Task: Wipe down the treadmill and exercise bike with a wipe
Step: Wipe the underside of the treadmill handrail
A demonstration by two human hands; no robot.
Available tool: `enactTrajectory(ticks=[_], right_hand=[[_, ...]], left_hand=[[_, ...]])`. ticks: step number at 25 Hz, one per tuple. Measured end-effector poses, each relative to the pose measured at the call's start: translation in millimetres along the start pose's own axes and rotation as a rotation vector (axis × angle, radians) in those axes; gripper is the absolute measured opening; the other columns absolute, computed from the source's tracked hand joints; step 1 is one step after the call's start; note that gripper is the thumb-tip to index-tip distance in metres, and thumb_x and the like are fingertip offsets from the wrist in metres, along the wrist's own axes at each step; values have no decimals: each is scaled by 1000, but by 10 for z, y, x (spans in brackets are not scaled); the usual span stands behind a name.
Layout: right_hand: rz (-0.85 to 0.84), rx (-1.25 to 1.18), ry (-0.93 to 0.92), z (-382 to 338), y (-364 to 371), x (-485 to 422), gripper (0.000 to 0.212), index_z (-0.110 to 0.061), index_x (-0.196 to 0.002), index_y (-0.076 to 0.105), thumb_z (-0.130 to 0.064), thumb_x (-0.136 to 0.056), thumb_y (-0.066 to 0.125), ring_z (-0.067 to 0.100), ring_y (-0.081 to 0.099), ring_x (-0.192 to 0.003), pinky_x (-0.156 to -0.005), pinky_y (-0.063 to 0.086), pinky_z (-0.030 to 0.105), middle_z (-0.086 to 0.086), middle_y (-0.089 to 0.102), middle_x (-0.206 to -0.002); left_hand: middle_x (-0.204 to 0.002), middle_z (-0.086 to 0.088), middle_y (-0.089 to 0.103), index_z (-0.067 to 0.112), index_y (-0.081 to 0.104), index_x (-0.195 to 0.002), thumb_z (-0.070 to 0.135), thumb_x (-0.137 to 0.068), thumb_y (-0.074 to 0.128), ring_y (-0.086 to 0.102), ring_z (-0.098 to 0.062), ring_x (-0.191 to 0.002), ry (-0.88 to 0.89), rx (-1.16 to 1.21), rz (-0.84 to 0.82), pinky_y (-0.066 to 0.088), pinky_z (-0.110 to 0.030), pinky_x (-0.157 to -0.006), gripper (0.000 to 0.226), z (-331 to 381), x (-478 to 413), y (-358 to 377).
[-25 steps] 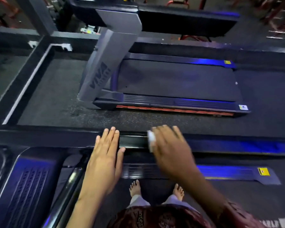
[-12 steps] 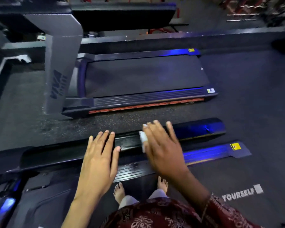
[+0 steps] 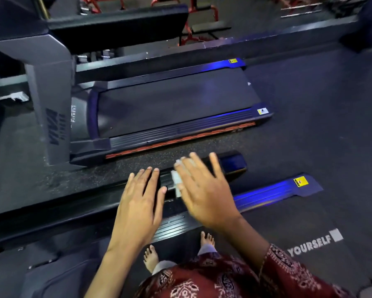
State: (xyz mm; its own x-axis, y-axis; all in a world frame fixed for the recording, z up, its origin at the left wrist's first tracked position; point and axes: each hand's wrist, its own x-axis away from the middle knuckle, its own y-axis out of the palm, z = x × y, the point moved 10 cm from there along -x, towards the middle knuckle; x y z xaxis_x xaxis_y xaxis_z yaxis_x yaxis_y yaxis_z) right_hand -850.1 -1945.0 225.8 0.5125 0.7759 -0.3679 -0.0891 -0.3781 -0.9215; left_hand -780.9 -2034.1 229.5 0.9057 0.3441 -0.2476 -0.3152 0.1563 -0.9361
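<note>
White wipe (image 3: 176,182) under right hand (image 3: 205,191)

One camera is riding on the person's head. It is looking forward and down, past the patterned sleeve (image 3: 288,274). It is sitting very close to the two hands. The left hand (image 3: 137,209) and the right hand (image 3: 204,190) are filling the middle of the picture, over a black rail (image 3: 51,209). The bare feet (image 3: 151,257) are showing almost straight below, near the bottom edge. Farther out, the camera is facing a second treadmill (image 3: 172,104) across a strip of floor (image 3: 94,175). Far away, at the top edge, some red gym gear (image 3: 193,9) is peeking in. The wide lens is bending straight lines near the edges.
</note>
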Motion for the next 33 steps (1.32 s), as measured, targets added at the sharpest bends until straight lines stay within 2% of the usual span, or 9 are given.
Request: enactTrajectory(ticks=[5,10,15,16,20,22,26,30,33], right_hand=[[65,74,346,848,-229,231,46,-2,-127,58,-25,-95,34,32,43,-133,-114,15,51,14,57,-132],[8,37,4,343,-72,128,47,-1,-127,57,-26,-94,34,31,47,-129,-111,20,51,14,58,-131],[194,-108,482,1123,-222,302,41,3,-117,61,-19,-95,34,37,49,-125,-112,23,51,17,63,-119],[188,-77,451,956,-214,230,41,5,-117,61,-17,-94,35,38,49,-124,-112,22,50,19,62,-118],[44,-35,-55,304,-41,218,46,3,-131,51,-19,-92,42,35,43,-131,-114,21,46,21,52,-136],[86,-23,-4,618,-87,332,44,2,-132,52,-19,-96,40,33,42,-132,-115,21,45,19,50,-139],[155,-57,429,1069,-231,260,47,11,-120,58,-21,-98,31,40,52,-122,-114,20,44,26,59,-124],[-52,-28,44,143,8,-34,49,4,-126,56,-25,-94,32,34,50,-126,-113,25,44,21,57,-130],[-31,-26,-98,326,-45,183,46,-2,-134,52,-25,-97,34,27,43,-133,-115,21,42,15,49,-141]], left_hand=[[-123,-23,59,-5,55,-127,32,-97,34,56,-37,-116,41,-14,-11,24,-38,-110,52,327,-144,126],[-121,-20,60,-2,56,-126,32,-96,37,50,-29,-113,30,13,59,31,-38,-103,49,406,-168,118],[-119,-18,61,-1,58,-125,30,-96,39,49,-27,-112,-20,34,95,30,-36,-103,47,406,-156,97],[-119,-18,61,-1,58,-125,30,-96,39,51,-28,-111,-27,37,97,31,-36,-102,47,401,-155,101],[-117,-18,62,-1,59,-123,29,-95,39,52,-28,-109,-13,28,126,33,-38,-101,46,410,-164,90],[-118,-19,62,-1,59,-123,29,-95,39,51,-28,-111,-7,33,135,32,-38,-101,46,411,-154,84],[-120,-20,61,-2,58,-125,30,-96,39,45,-25,-115,-1,12,139,28,-36,-106,47,412,-140,107],[-128,-18,58,-1,56,-128,28,-97,37,50,-28,-120,53,3,121,27,-36,-111,47,363,-95,122],[-131,-17,55,-1,56,-128,28,-96,40,48,-29,-124,55,7,139,28,-37,-112,46,249,29,63]])
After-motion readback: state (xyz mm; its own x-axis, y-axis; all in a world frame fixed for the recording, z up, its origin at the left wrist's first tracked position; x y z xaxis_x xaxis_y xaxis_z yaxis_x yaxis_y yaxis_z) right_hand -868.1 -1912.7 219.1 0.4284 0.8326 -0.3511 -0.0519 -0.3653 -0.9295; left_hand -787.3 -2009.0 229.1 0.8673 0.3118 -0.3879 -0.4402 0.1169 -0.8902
